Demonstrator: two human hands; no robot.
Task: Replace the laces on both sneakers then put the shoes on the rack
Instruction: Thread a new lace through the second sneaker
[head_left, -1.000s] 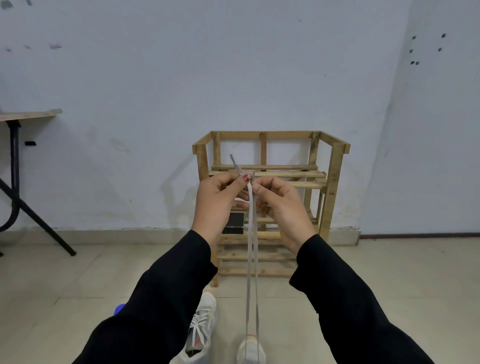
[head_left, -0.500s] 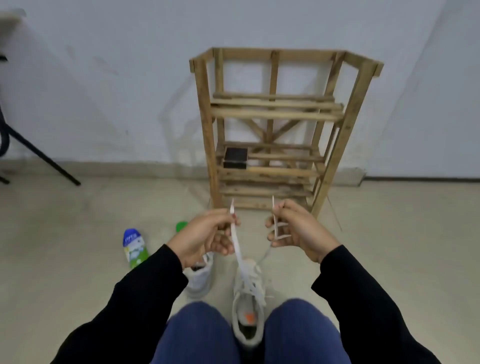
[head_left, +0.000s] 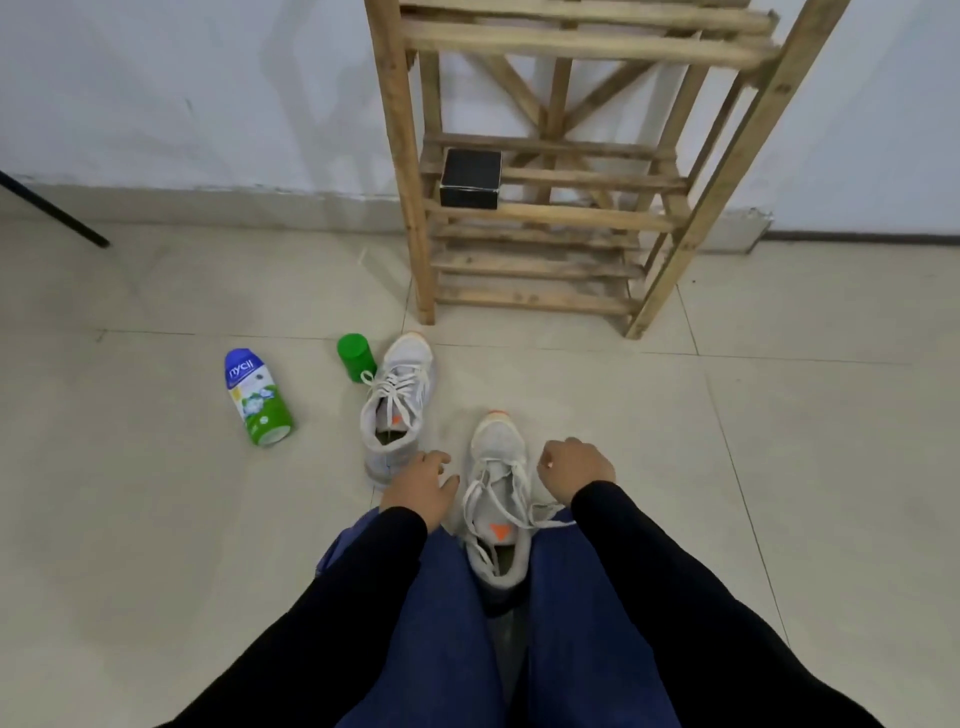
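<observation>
near sneaker (head_left: 497, 441), lace (head_left: 475, 496) loose, far sneaker (head_left: 402, 384), rack (head_left: 402, 156) beyond

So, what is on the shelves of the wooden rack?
A black box sits at the left end of the middle shelf of the rack. The upper shelf's top is hidden by its own slats.

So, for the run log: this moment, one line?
near sneaker: on floor | far sneaker: on floor | left hand: empty | right hand: pinches lace

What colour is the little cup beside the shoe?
The cup is bright green; the head view shows it clearly, by the far sneaker.
</observation>
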